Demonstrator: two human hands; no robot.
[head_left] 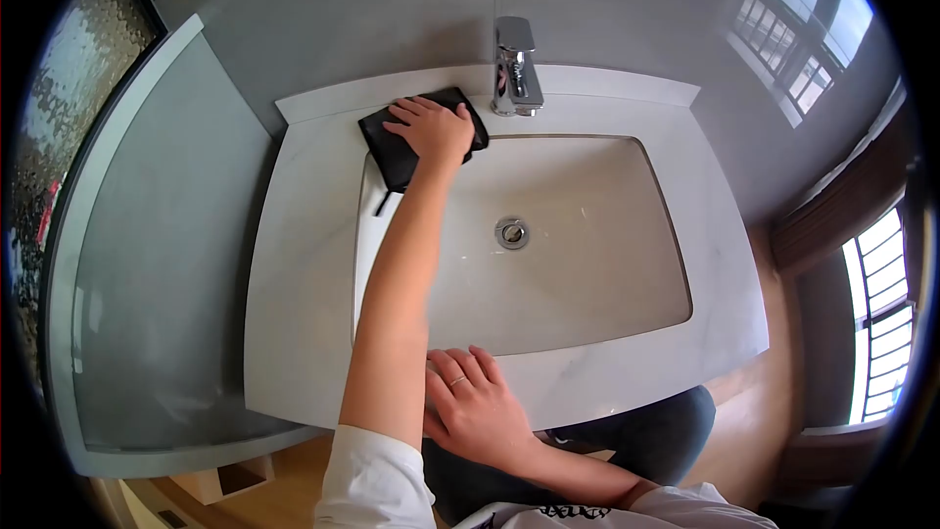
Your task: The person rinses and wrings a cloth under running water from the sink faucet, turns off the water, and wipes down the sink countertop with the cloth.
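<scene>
A black zippered pouch [397,162] lies on the white counter at the back left corner of the sink, partly over its rim. My left hand [431,127] rests palm down on top of it with the fingers spread, hiding part of its surface. A short strap or zip pull hangs from the pouch's near end. At the counter's front edge, below the sink, my right hand [478,413] lies palm down with its fingers slightly apart and a ring on one finger. Nothing shows in its grasp.
The white sink basin [578,235] has a metal drain [511,232] in its middle. A chrome faucet [516,69] stands behind it. A grey-panelled ledge with a pale frame [65,264] is at the left. My legs are below the counter, and a barred window [881,313] is at the right.
</scene>
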